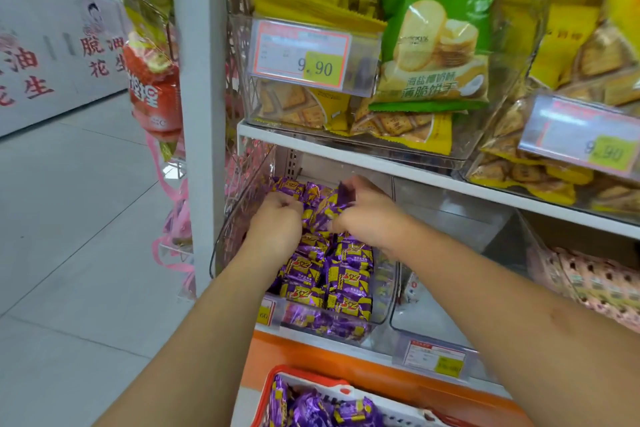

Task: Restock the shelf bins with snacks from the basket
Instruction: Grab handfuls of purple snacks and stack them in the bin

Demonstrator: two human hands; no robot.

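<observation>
Both hands in bin (382, 288): right hand (367, 215) pinches a packet (346, 191); left hand (277, 222) fingers curled, grasp unclear. Overfilling risks packets spilling over the rim.

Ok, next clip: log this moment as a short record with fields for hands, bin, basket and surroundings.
left hand: left hand in the bin, fingers curled on the purple packets
right hand: right hand pinches one purple packet near the back of the bin
bin: clear bin on the lower shelf, largely filled with purple packets
basket: basket below, still holds purple packets
next bin: neighbour bin to the right, looks nearly empty
above: green bag and price tag reading 9.90
</observation>
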